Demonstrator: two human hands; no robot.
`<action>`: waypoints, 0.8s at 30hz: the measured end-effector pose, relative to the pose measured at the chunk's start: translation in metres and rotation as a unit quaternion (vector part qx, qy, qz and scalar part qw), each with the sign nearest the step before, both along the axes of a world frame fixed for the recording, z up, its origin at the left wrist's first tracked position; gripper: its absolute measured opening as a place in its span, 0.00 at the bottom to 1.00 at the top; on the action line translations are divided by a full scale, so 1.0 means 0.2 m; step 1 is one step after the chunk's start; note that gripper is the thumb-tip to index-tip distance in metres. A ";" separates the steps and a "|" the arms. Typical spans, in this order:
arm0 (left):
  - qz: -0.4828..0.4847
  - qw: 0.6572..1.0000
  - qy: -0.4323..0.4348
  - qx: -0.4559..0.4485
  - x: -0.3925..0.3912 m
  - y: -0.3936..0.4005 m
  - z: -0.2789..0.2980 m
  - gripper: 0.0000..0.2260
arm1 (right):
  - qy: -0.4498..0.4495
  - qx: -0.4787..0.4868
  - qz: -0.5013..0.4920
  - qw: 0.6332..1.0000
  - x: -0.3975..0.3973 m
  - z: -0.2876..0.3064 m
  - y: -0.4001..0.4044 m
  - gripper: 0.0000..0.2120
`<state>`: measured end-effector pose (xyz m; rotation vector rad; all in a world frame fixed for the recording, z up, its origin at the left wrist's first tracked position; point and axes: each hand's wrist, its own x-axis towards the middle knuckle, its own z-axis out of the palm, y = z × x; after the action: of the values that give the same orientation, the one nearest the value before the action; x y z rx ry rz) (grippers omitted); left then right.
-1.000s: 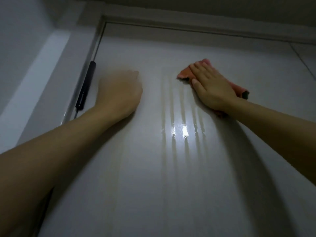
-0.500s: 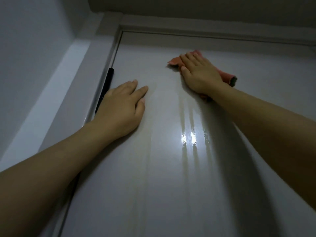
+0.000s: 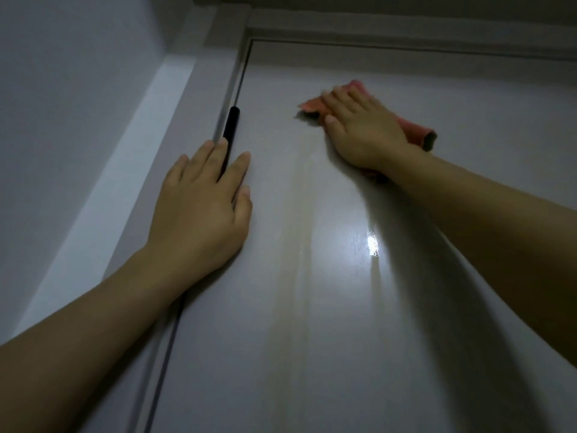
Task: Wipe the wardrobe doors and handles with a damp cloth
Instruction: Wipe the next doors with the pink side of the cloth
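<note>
The right hand (image 3: 363,132) lies flat, fingers straight, pressing the pink cloth (image 3: 415,129) on the white door (image 3: 343,307) in the upper right of the frame. The left hand (image 3: 199,210) is flat too — fingers over the black handle (image 3: 231,123) at the door's left edge.

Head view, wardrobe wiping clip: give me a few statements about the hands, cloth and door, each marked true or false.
1. The right hand presses a pink cloth flat against the door. True.
2. The left hand holds a second cloth. False: it rests bare on the door, fingers straight.
3. The left hand's fingers lie over the lower part of the black handle. True.
4. The cloth is wiping the handle. False: it is on the panel, well right of the handle.
5. Streaks on the door run downward below the cloth. True.
</note>
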<state>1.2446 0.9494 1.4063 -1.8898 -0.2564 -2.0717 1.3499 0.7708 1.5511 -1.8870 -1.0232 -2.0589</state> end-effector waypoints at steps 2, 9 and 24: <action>-0.016 1.000 0.001 -0.002 -0.01 0.01 0.00 0.28 | -0.066 -0.073 0.028 0.995 -0.04 -0.23 0.11 0.24; -0.019 0.999 0.012 -0.024 -0.04 0.05 -0.07 0.30 | -0.056 -0.102 0.004 0.993 -0.05 -0.10 0.13 0.24; -0.030 0.999 0.023 -0.033 -0.06 0.07 -0.10 0.29 | -0.029 -0.066 0.001 0.997 -0.13 -0.15 0.28 0.25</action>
<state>1.2329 0.9639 1.3868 -2.0050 -0.2649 -2.0787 1.3233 0.8258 1.5220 -1.8962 -1.2026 -2.1057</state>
